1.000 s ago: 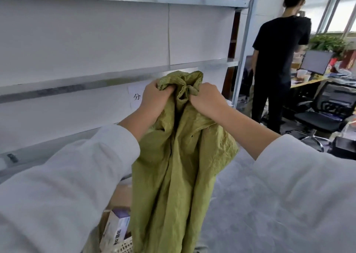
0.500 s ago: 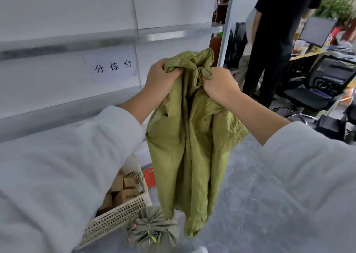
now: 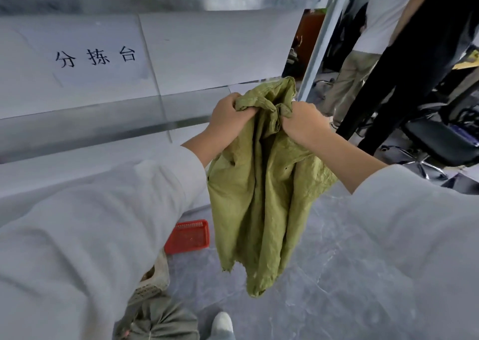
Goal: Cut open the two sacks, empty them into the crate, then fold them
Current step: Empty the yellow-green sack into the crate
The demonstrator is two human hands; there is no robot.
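Observation:
A limp, crumpled green sack hangs in the air in front of me, its ragged lower edge well above the floor. My left hand and my right hand each grip a bunched part of its top edge, close together. On the floor near my left foot stands a second sack, grey-green, with its neck tied shut. A corner of the cream perforated crate shows just behind it, mostly hidden by my left sleeve.
A red plastic basket lies on the grey floor beside the crate. White metal shelving with a paper label runs along the left. Two people stand at the right near an office chair. My shoe is at the bottom.
The view has tilted down and swung right, so the crate has slid under my left sleeve. The sack and both hands have moved lower and to the right in the view, grip unchanged.

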